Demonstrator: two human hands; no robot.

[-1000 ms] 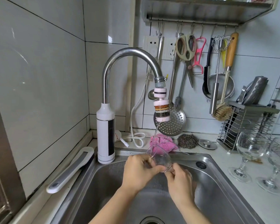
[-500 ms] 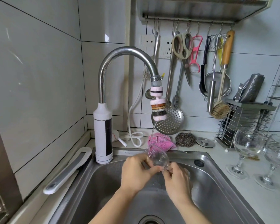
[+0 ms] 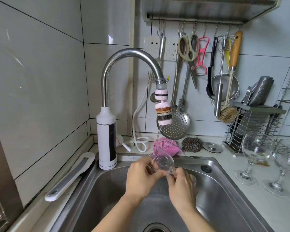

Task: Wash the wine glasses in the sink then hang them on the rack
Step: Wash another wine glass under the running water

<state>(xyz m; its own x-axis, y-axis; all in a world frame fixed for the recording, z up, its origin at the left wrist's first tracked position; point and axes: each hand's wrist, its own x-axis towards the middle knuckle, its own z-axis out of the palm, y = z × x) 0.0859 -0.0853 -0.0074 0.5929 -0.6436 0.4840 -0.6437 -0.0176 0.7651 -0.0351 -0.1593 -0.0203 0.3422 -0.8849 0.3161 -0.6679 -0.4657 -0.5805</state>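
Reaching up from 6 o'clock over the brushed stainless steel sink (image 3: 94, 198), the two forearms bring both hands together on one clear stemmed wine glass (image 3: 163, 162), held above the basin and touching neither its walls nor its floor. The left hand (image 3: 140, 179) has fingers and thumb curled round the bowl from 9 o'clock. The right hand (image 3: 182, 188), slightly nearer the camera and at 4 o'clock from the bowl, pinches the lower end where the stem begins; the foot is mostly hidden behind its fingers. The glass lies tilted, its long axis running from the stem at 4 o'clock to the open mouth at 11 o'clock, so the mouth faces up and away toward the thin stream of water (image 3: 157, 136). That stream falls from the pink-and-white filter head (image 3: 163, 113) of the curved chrome tap (image 3: 129, 54) and meets the glass at its far-left rim. Rinsing appears to be the step in hand; any turning would pivot about that axis, the left hand nearer the bowl, the right nearer the stem. Farther off at 2 o'clock, an upright clear goblet (image 3: 256, 149) and a patterned clear goblet (image 3: 287, 158) wait on the white surface (image 3: 274, 206), well apart from both hands. Which rack is meant I cannot tell.
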